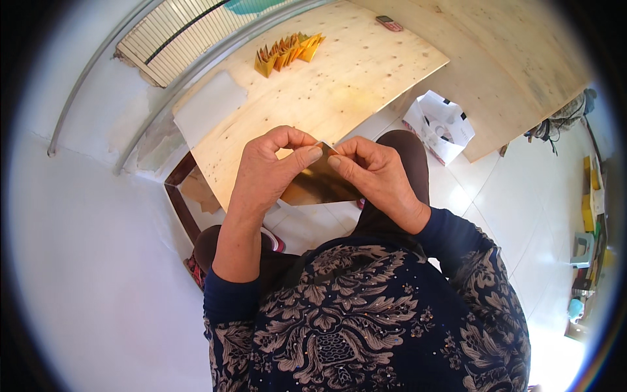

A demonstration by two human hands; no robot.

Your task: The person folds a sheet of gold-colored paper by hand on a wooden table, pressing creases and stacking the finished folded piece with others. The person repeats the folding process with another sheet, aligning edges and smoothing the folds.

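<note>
A sheet of shiny gold paper (pixel 321 181) hangs between my hands above my lap, close to the near edge of the wooden table. My left hand (pixel 279 157) pinches its upper edge between thumb and fingers. Just to the right, my right hand (pixel 371 166) pinches the same edge, its thumb almost meeting the left one. A pale strip shows along the top, between the fingertips. On the far part of the table, a row of folded gold paper pieces (pixel 287 52) stands close together.
The plywood table (pixel 320 91) stretches ahead, with a red mobile phone (pixel 389 23) near its far right corner. A white paper bag (pixel 441 127) stands on the tiled floor to the right. A grey sheet (pixel 212 104) lies at the table's left end. Metal bars (pixel 173 39) line the window.
</note>
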